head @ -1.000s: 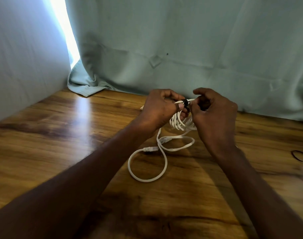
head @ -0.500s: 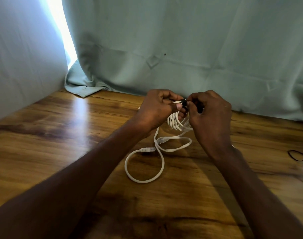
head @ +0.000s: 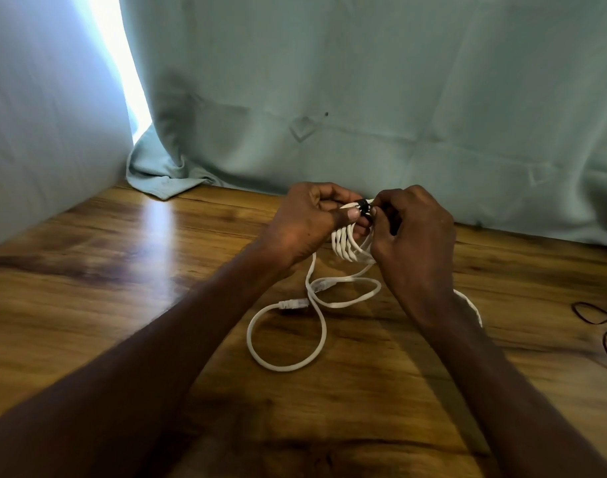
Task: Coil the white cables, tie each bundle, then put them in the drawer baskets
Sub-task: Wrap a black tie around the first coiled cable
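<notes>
The white cable coil (head: pixel 350 241) is held up off the wooden table (head: pixel 122 288), between the 2 hands, roughly at 12 o'clock from the middle of the view. Its loops hang downward, so the coil's plane stands nearly upright and its long axis runs from 12 towards 6 o'clock. At the top of the loops a black tie (head: pixel 362 205) crosses the strands side to side, from 9 to 3 o'clock.

The left hand (head: pixel 305 225) is closed around the coil's upper left part, thumb pressed on the strands just beside the tie at its 9 o'clock side. The right hand (head: pixel 412 232) is pinched shut on the tie's other end, at its 3 o'clock side, fingertips touching it. Both hands are equally near the tie; the right one appears to be doing the fastening while the left steadies the bundle.

Below the coil, 2 loose tails trail onto the table towards 7 o'clock, one ending in a connector (head: pixel 293 304), the other in a second connector (head: pixel 321 286). Some thin dark loops (head: pixel 602 326) lie well apart at 3 o'clock; what they are I cannot tell.

My judgement: the step in hand is tying this bundle, and the coming move turns on drawing the tie tight across the strands, at right angles to the hanging loops. No drawer baskets are in view.
</notes>
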